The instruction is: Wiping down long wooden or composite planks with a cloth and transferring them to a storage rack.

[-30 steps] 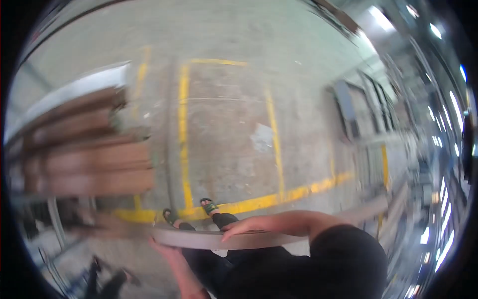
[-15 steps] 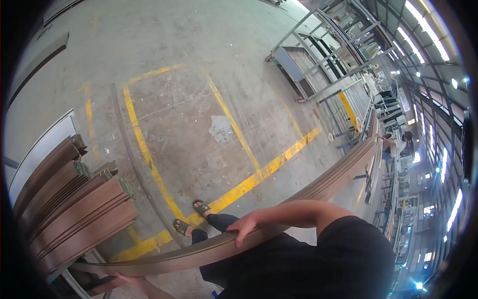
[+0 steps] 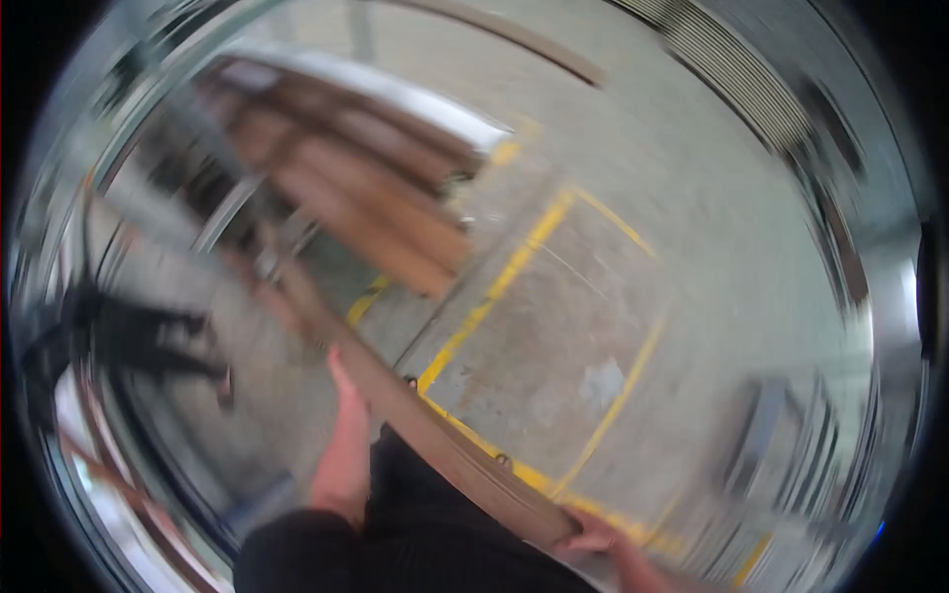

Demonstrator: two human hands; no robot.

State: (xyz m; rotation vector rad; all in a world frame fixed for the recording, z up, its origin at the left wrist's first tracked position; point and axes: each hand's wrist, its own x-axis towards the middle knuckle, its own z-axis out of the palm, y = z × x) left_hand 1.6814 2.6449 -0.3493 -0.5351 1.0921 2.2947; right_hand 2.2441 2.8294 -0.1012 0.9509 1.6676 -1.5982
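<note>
A bundle of long brown boards (image 3: 450, 445) runs slantwise across my front, from the upper left down to the lower right. My left hand (image 3: 348, 381) grips its near edge left of my body, with most of the fingers hidden behind or under the boards. Farther along, my right hand (image 3: 591, 534) clasps the bundle near the lower edge of the picture, fingers over its top. Beyond my left hand, the far end of the bundle blurs beside a metal frame (image 3: 229, 210). Whether it touches the frame I cannot tell.
A stack of brown boards (image 3: 366, 198) lies past the bundle at upper left. Yellow floor lines (image 3: 494, 287) mark out a rectangle ahead. Another person in dark clothes (image 3: 148, 336) is at the left. A grey cart (image 3: 761, 435) stands at the right, blurred.
My view has swung left, so the stack now appears nearer the middle and another person shows at left. Both hands keep hold of the boards.
</note>
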